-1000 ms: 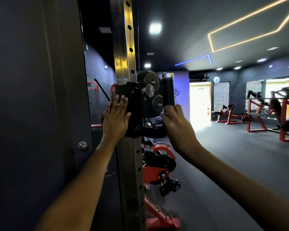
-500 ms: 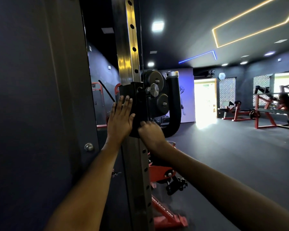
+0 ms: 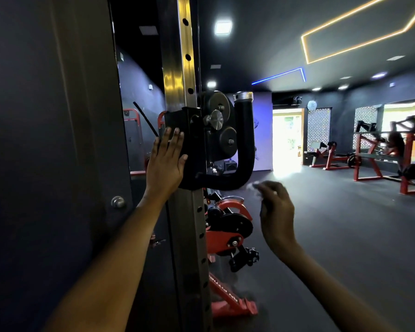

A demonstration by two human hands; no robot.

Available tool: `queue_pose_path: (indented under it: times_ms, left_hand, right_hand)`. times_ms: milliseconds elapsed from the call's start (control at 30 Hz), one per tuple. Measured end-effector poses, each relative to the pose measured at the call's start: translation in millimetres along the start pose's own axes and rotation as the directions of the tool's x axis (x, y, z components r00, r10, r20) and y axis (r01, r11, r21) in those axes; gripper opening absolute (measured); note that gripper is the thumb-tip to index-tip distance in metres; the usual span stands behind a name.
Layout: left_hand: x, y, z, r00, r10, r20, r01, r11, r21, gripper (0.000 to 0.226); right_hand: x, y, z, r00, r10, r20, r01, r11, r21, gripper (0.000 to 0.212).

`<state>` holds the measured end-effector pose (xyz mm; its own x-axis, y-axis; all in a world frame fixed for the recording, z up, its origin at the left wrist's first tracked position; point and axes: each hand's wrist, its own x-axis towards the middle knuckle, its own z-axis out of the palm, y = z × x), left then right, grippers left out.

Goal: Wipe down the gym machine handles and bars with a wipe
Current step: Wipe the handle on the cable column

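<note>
1. The left hand (image 3: pixel 166 161) is lying flat, fingers straight and close together, pressing against the left face of the black carriage (image 3: pixel 189 144) that is sitting on the upright (image 3: pixel 181 68).
2. The right hand (image 3: pixel 274 212) is hanging in the air to the right of the upright, below and just right of the handle (image 3: pixel 243 144); it is not touching the handle.
3. The right fingers are curling in and pinching a small pale wipe (image 3: pixel 250 186) at their tips (the hand and the wipe are both blurred, so the grip itself is hard to read).
4. The wipe is sitting just beside the lower right bend of the handle, very close to it; whether it is touching the foam there cannot be told.
5. The handle is a black padded bar, running out from the carriage's foot, bending and rising to a metal cap (image 3: pixel 243 95) at the top.
6. Two dark rollers and a metal knob (image 3: pixel 216 119) are showing between the carriage and the rising part of the handle.
7. The left hand and the wipe are lying well apart, with the carriage and handle between them.
8. Behind the upright, low down, a red machine (image 3: pixel 228 236) is standing on the dark floor (image 3: pixel 345 236); further red frames (image 3: pixel 379 154) are standing at the far right.
</note>
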<state>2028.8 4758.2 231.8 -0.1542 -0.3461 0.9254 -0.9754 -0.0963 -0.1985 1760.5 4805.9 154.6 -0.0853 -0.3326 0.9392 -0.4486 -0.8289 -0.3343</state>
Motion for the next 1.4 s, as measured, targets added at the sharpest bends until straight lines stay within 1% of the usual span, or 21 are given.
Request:
queue_pose_path:
  times_ms: [33,67,100,167,233,300,367,433,500,567,600,667,733,833,900,1067,1133,1200,1300,1333,1400]
  left_hand:
    - [0.2,0.8,0.7,1.0,-0.002,-0.01,0.002,1.0,-0.003,0.057]
    - [0.5,1.5,1.3,1.0,-0.006,-0.019,0.006,1.0,-0.009,0.056]
    - [0.9,2.1,1.3,1.0,-0.011,-0.026,0.01,1.0,-0.016,0.056]
    - [1.4,3.1,1.1,0.999,-0.013,-0.033,0.012,1.0,-0.022,0.056]
    - [1.3,3.8,0.1,0.999,-0.012,-0.034,0.012,1.0,-0.018,0.056]
    - [1.8,4.0,-0.8,0.999,-0.011,-0.032,0.01,1.0,-0.017,0.055]
    - [1.1,3.9,-0.4,0.999,-0.013,-0.041,0.012,1.0,-0.025,0.055]
    - [0.9,3.5,0.8,0.999,-0.02,-0.051,0.019,0.999,-0.028,0.056]
    - [1.4,4.0,1.6,0.998,-0.023,-0.051,0.022,0.999,-0.025,0.056]
    - [1.4,3.4,2.1,0.999,-0.025,-0.046,0.024,1.0,-0.018,0.056]
    - [1.3,2.8,2.2,0.999,-0.024,-0.045,0.023,1.0,-0.013,0.056]
    - [1.3,2.3,2.4,0.999,-0.015,-0.05,0.014,1.0,-0.008,0.056]
    - [1.0,1.6,2.3,0.999,-0.009,-0.054,0.008,1.0,-0.012,0.056]
    - [1.2,1.4,2.2,0.999,-0.01,-0.045,0.01,1.0,-0.017,0.056]
    - [0.6,1.5,3.3,0.999,-0.017,-0.05,0.016,1.0,-0.025,0.056]
    - [1.3,2.9,3.5,0.997,-0.005,-0.082,0.003,1.0,-0.029,0.056]
    - [0.8,2.9,3.3,0.997,-0.001,-0.075,-0.002,0.999,-0.04,0.057]
    - [0.6,2.0,3.7,0.997,-0.003,-0.075,-0.001,0.998,-0.056,0.057]
    - [1.0,2.5,2.6,0.996,-0.001,-0.092,-0.006,0.997,-0.075,0.056]
    - [1.0,2.7,2.1,0.996,0.003,-0.094,-0.01,0.997,-0.079,0.056]
    - [0.5,1.7,2.0,0.996,0.001,-0.091,-0.009,0.996,-0.089,0.056]
  right_hand:
    - [17.0,-4.7,1.5,0.991,0.061,-0.117,-0.054,0.997,0.058,0.035]
    - [39.6,-12.4,2.9,0.976,0.073,-0.204,-0.055,0.994,0.093,0.038]
    - [65.5,-20.5,3.5,0.967,0.053,-0.251,-0.024,0.993,0.118,0.04]
    - [115.2,-30.3,7.4,0.968,0.016,-0.25,0.028,0.985,0.173,0.042]
    - [135.8,-31.9,11.2,0.972,0.044,-0.229,0.013,0.971,0.239,0.041]
    - [115.1,-26.5,14.1,0.973,0.138,-0.186,-0.069,0.939,0.336,0.039]
    - [66.4,-14.9,15.4,0.965,0.209,-0.158,-0.143,0.926,0.349,0.038]
    - [19.7,-2.1,14.9,0.974,0.203,-0.103,-0.158,0.929,0.335,0.035]
    - [11.5,6.8,12.8,0.978,0.201,-0.054,-0.17,0.922,0.346,0.03]
    - [44.1,5.2,11.1,0.966,0.229,-0.122,-0.17,0.915,0.367,0.025]
    - [69.6,-0.2,10.2,0.956,0.226,-0.185,-0.144,0.917,0.372,0.028]
    - [119.2,-18.9,9.7,0.958,0.158,-0.241,-0.061,0.928,0.367,0.045]
    - [139.5,-37.2,13.6,0.981,0.037,-0.188,0.024,0.95,0.312,0.058]
    - [105.0,-31.8,22.9,0.978,-0.133,-0.159,0.16,0.971,0.174,0.058]
    - [63.3,-15.0,28.5,0.972,-0.157,-0.173,0.181,0.975,0.129,0.051]
    - [-7.0,0.7,29.9,0.984,-0.095,-0.152,0.118,0.981,0.152,0.048]
    - [-1.8,-0.9,20.2,0.978,-0.04,-0.206,0.079,0.98,0.182,0.047]
    - [13.7,-6.5,17.3,0.96,-0.013,-0.28,0.062,0.984,0.165,0.048]
    - [18.4,-18.5,30.8,0.972,0.009,-0.236,0.039,0.98,0.197,0.056]
    - [12.2,-21.1,37.8,0.97,0.043,-0.24,0.011,0.975,0.22,0.055]
    - [-3.3,-27.3,50.0,0.943,0.18,-0.281,-0.093,0.95,0.298,0.057]
